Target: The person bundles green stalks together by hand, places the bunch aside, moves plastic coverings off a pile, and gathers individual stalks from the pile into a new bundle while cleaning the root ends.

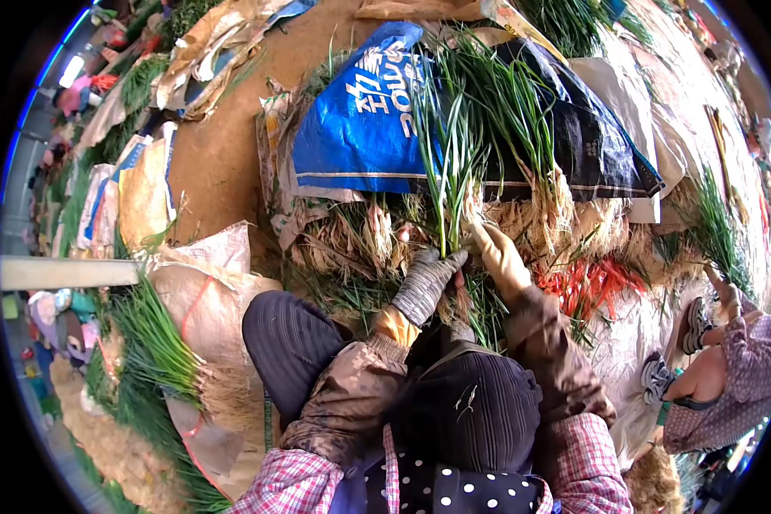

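Note:
My left hand (pixel 428 281), in a grey knit glove, is closed around a few scallions (pixel 443 184). Their green leaves point away from me, and their roots hang below the fist. My right hand (pixel 499 257), in a tan glove, reaches forward beside it. Its fingertips close at the pale root end of scallions lying just ahead; the exact grip is partly hidden. Under and around both hands lie loose leaves and roots. Another scallion bunch (pixel 522 116) rests on a blue and black woven sack (pixel 351 128), its roots toward me.
Red plastic ties (pixel 591 287) lie right of my hands. On the left, a scallion bundle (pixel 158 334) leans on a pale sack (pixel 201 295), near a white post (pixel 68 272). Another person (pixel 724 377) sits at the right, a hand near more scallions (pixel 718 227).

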Tool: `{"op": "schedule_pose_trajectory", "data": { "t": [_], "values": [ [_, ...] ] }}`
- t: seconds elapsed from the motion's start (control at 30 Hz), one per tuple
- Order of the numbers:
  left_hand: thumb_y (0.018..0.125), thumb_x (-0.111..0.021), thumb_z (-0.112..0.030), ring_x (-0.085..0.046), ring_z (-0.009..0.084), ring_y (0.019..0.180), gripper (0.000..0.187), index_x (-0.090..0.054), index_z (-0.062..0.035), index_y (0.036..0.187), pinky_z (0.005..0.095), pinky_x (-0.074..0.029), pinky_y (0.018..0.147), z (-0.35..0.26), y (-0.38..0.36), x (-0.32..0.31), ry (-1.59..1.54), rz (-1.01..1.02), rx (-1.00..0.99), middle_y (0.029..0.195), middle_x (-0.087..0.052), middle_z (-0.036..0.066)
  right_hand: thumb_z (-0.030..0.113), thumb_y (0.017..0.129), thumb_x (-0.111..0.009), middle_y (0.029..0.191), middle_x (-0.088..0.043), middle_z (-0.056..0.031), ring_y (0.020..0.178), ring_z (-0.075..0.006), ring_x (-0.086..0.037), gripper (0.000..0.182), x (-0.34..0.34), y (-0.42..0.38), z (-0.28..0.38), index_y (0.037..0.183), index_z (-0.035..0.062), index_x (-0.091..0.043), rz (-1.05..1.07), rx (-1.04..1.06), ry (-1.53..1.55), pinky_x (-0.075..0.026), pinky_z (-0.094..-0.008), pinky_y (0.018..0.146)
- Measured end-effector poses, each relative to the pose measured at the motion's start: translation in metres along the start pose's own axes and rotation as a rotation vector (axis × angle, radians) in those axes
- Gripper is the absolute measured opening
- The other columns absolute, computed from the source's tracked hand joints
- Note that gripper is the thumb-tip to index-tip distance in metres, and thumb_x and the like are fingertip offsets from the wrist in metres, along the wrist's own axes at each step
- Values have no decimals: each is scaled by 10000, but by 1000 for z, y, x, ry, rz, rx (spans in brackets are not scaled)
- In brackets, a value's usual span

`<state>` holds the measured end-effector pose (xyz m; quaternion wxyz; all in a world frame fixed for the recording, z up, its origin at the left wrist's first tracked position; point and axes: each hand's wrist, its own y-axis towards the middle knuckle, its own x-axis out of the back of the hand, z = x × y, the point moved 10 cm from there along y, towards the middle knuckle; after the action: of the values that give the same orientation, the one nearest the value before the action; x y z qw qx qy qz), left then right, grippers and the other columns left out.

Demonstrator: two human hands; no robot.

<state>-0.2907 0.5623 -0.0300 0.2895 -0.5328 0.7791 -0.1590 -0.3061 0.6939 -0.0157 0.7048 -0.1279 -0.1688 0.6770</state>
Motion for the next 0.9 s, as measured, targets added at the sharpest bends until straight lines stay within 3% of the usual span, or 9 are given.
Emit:
{"op": "schedule_pose_trajectory", "data": {
  "t": [0.07,0.23,0.37,0.5,0.57,0.63,0.7,0.8,0.9],
  "values": [
    [921,-606,-237,-517,64,534,193,-646,-74,825,209,-429,509,-2,1,-2,191,32,-50,638,-610,-16,350,972,-469,1155,-625,-116,920,-206,-634,437,-33,41,-61,1270,34,-516,317,-265,648,-524,-343,808],
    [932,-592,-221,-548,94,588,207,-661,-27,944,215,-448,542,-6,-6,-15,-226,87,-58,726,-638,30,275,949,-518,1068,-652,-106,812,-180,-640,401,-58,25,0,1270,34,-519,455,-4,817,-530,-311,708],
    [917,-612,-208,-571,116,580,201,-644,-11,934,246,-505,563,-4,-7,-16,-196,50,-28,670,-608,38,172,911,-591,864,-673,-50,672,-129,-613,277,-45,44,-42,1145,24,-609,194,-233,754,-513,-265,606],
    [894,-643,-224,-560,119,501,210,-624,-16,871,240,-480,451,8,-8,0,39,-84,38,600,-579,27,125,891,-631,723,-638,-43,556,-104,-560,223,10,36,-54,1048,-33,-636,-382,-181,549,-482,-233,504],
    [889,-649,-229,-550,117,484,212,-625,-20,861,236,-455,409,24,2,8,112,-146,63,590,-573,27,207,901,-639,716,-623,-16,591,-100,-564,304,3,43,-63,1121,-1,-607,-270,-181,511,-482,-231,501],
    [871,-672,-258,-534,124,455,229,-622,-34,878,256,-414,386,12,-2,19,471,-207,-9,597,-595,53,258,899,-648,705,-606,6,587,-81,-548,288,-13,36,-45,1064,22,-643,-173,-165,565,-467,-222,505],
    [865,-680,-264,-507,111,434,229,-631,-40,851,254,-392,397,11,-15,8,141,-164,132,602,-604,49,281,891,-660,685,-575,29,565,-78,-522,256,-20,34,-32,1009,54,-658,-123,-136,399,-446,-221,496],
    [863,-684,-227,-490,101,427,195,-632,-44,822,243,-380,405,7,-11,19,195,-223,93,585,-594,33,232,873,-682,704,-593,10,565,-82,-522,242,-20,36,-37,994,24,-648,-150,-123,491,-446,-214,503],
    [857,-690,-183,-497,99,432,153,-630,-48,817,246,-375,399,3,-10,15,50,-213,-127,556,-578,21,195,852,-703,737,-617,-14,601,-88,-536,235,-18,25,-47,971,-1,-649,-208,-254,501,-448,-221,537]
  ]
}}
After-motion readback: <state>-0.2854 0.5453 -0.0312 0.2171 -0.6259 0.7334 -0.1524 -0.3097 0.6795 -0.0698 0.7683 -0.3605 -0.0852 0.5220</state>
